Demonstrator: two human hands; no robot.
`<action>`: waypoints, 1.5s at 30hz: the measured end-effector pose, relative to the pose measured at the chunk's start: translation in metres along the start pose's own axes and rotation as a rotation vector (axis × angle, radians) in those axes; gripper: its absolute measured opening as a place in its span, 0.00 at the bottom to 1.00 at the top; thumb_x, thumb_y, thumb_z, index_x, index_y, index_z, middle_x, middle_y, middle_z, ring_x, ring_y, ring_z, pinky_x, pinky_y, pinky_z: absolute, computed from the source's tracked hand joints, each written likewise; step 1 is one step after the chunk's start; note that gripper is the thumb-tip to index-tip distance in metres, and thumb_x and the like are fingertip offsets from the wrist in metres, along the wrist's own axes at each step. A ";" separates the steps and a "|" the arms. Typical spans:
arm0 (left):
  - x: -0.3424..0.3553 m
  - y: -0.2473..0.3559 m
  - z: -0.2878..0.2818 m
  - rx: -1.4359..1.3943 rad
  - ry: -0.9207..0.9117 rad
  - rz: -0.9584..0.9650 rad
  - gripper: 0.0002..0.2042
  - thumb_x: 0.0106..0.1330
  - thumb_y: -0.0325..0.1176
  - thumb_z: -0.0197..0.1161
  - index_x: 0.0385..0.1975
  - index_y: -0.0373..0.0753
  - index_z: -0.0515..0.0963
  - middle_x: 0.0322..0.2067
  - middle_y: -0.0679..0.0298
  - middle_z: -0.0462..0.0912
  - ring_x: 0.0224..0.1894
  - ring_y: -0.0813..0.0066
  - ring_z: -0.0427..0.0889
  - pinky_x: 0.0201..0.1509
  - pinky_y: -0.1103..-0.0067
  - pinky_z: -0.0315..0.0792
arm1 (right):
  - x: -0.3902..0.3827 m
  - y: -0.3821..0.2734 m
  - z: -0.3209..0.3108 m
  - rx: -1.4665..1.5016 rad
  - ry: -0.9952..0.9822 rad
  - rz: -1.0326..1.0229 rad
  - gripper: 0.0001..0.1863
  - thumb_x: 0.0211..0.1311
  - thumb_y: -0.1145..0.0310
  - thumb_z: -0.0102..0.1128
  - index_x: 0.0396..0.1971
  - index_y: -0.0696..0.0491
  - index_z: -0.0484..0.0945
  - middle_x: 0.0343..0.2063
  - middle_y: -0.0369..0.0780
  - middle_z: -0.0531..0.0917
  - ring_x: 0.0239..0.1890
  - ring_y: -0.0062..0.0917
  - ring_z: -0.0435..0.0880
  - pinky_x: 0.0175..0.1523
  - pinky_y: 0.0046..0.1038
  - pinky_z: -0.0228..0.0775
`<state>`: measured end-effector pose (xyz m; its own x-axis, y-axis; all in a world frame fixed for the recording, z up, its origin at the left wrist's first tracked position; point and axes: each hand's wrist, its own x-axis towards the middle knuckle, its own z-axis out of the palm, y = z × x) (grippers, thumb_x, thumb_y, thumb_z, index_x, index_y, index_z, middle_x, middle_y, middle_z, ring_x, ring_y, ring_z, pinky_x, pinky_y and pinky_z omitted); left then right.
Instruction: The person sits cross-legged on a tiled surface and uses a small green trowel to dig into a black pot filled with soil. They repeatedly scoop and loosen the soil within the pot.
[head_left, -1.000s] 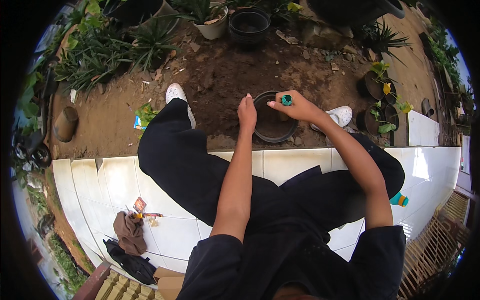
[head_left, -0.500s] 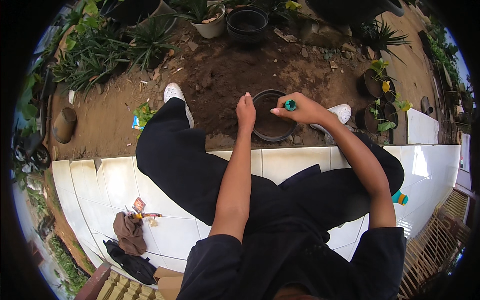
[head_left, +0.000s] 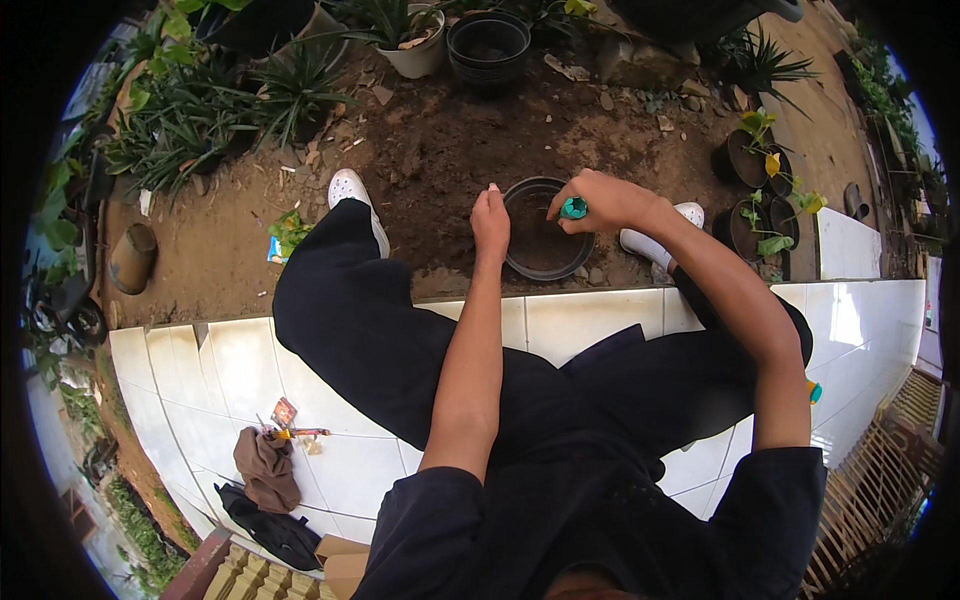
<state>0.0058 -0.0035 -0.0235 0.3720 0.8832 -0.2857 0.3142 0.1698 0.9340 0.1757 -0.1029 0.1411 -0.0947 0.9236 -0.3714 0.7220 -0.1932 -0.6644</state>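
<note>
Currently | right hand [head_left: 606, 202]: gripping green handle [head_left: 573, 208] over dark pot [head_left: 546, 275] | left hand [head_left: 490, 225]: beside pot, grip unclear

Your green round handle [head_left: 573, 208] looks like smooth plastic, your black round pot [head_left: 546, 275] matt plastic; you have glossy white tiles [head_left: 590, 318] and, lower left of frame, matt brown cloth [head_left: 266, 472].

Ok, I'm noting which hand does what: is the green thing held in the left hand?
No, the right hand holds the green thing, while the left hand is at the left edge of the dark pot.
</note>
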 end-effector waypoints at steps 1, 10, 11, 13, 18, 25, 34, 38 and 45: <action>0.001 0.000 0.000 0.004 -0.003 -0.015 0.22 0.78 0.46 0.47 0.34 0.29 0.75 0.31 0.47 0.80 0.34 0.53 0.77 0.43 0.64 0.70 | 0.004 0.002 -0.007 -0.031 -0.020 -0.049 0.17 0.52 0.70 0.67 0.44 0.56 0.87 0.38 0.46 0.89 0.42 0.41 0.88 0.52 0.36 0.79; 0.001 -0.001 0.000 -0.005 0.003 -0.020 0.23 0.79 0.46 0.47 0.34 0.28 0.74 0.30 0.46 0.78 0.34 0.52 0.76 0.43 0.64 0.69 | -0.010 0.004 -0.004 0.024 -0.033 -0.101 0.17 0.57 0.67 0.70 0.48 0.45 0.87 0.39 0.43 0.89 0.46 0.39 0.87 0.53 0.37 0.76; 0.002 -0.001 0.000 0.000 -0.001 -0.027 0.22 0.79 0.46 0.47 0.34 0.28 0.73 0.30 0.46 0.78 0.34 0.52 0.76 0.43 0.64 0.69 | -0.013 0.006 -0.005 0.025 -0.090 -0.055 0.18 0.57 0.67 0.71 0.50 0.45 0.87 0.40 0.42 0.89 0.47 0.38 0.86 0.54 0.38 0.76; 0.002 -0.004 0.000 -0.022 0.017 -0.008 0.23 0.79 0.46 0.47 0.34 0.28 0.73 0.30 0.46 0.78 0.34 0.51 0.76 0.43 0.63 0.69 | -0.019 0.000 -0.009 -0.013 -0.134 -0.042 0.23 0.55 0.71 0.72 0.53 0.53 0.84 0.36 0.42 0.89 0.39 0.32 0.88 0.50 0.33 0.77; 0.000 -0.001 -0.003 0.004 -0.018 -0.046 0.23 0.78 0.47 0.47 0.35 0.29 0.74 0.29 0.52 0.77 0.34 0.64 0.73 0.43 0.68 0.69 | -0.022 -0.011 -0.020 0.320 -0.370 0.348 0.29 0.54 0.71 0.69 0.59 0.56 0.79 0.31 0.43 0.87 0.30 0.24 0.87 0.39 0.30 0.78; 0.003 -0.005 -0.001 -0.017 -0.002 -0.029 0.22 0.78 0.47 0.48 0.35 0.28 0.73 0.29 0.48 0.74 0.33 0.60 0.72 0.43 0.66 0.68 | -0.010 -0.024 0.002 -0.259 -0.164 0.349 0.25 0.49 0.73 0.63 0.52 0.58 0.81 0.37 0.51 0.88 0.41 0.40 0.89 0.46 0.40 0.79; 0.003 -0.002 -0.001 0.025 0.000 -0.005 0.21 0.77 0.45 0.49 0.35 0.29 0.73 0.29 0.48 0.76 0.32 0.61 0.72 0.43 0.67 0.69 | 0.051 -0.049 -0.019 -0.389 -0.108 0.518 0.21 0.54 0.66 0.66 0.48 0.59 0.83 0.44 0.52 0.87 0.51 0.44 0.87 0.54 0.42 0.80; 0.004 -0.003 -0.001 0.049 0.005 0.014 0.20 0.77 0.44 0.50 0.36 0.30 0.74 0.30 0.46 0.76 0.32 0.58 0.72 0.43 0.67 0.69 | 0.059 -0.066 -0.026 -0.405 0.063 0.489 0.22 0.52 0.64 0.71 0.46 0.60 0.83 0.44 0.52 0.87 0.50 0.44 0.87 0.54 0.41 0.80; 0.005 -0.007 -0.001 0.041 0.001 0.047 0.19 0.76 0.43 0.50 0.36 0.29 0.74 0.30 0.43 0.75 0.32 0.53 0.70 0.42 0.65 0.69 | 0.058 -0.074 -0.024 -0.368 0.116 0.517 0.23 0.51 0.64 0.72 0.46 0.59 0.83 0.44 0.51 0.87 0.50 0.44 0.87 0.54 0.41 0.80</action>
<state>0.0043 0.0001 -0.0314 0.3866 0.8900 -0.2418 0.3321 0.1103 0.9368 0.1327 -0.0272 0.1843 0.3879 0.7757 -0.4978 0.8444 -0.5156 -0.1455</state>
